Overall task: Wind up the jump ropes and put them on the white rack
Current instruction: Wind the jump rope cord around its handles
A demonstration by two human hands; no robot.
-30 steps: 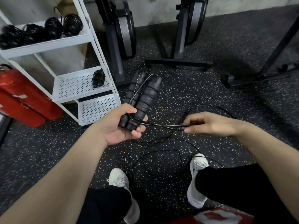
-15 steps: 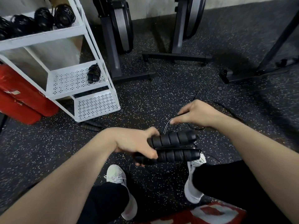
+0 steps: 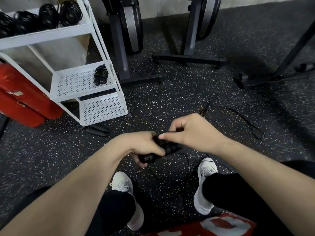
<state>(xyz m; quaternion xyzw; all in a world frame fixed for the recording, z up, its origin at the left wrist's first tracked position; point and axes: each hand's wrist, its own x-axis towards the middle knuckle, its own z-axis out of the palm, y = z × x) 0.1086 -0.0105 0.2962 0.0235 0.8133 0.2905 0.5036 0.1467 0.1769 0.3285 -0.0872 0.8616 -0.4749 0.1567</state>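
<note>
Left hand (image 3: 144, 144): fingers curled around the paired black handles (image 3: 167, 147) of a jump rope, held near frame center, above the floor (image 3: 170, 103).

Right hand (image 3: 192, 132): fingers bent and closed in a pinch on the cord (image 3: 188, 160), directly at the 2 o'clock end of the handles and touching the left hand. The pinch point itself is partly hidden by the fingers.

The cord hangs from the handles in loose loops toward 5 o'clock, between the two white shoes (image 3: 205, 169). More cord trails across the floor toward 2 o'clock and ends in a loop (image 3: 255, 132) well apart from the hands.

White rack (image 3: 105, 68): stands at 10 o'clock from the hands. Top shelf carries a row of wound ropes (image 3: 47, 17). Middle shelf carries one wound rope (image 3: 100, 74) at its right edge. The bottom shelf's contents cannot be determined.

A second pair of handles (image 3: 96, 130) lies on the floor just beside the rack's base, at 9 o'clock from the hands.

Red cylinders (image 3: 20, 99) lie beyond the rack at far 9 o'clock. Exercise machine frames (image 3: 189, 57) stand at 12 o'clock.
</note>
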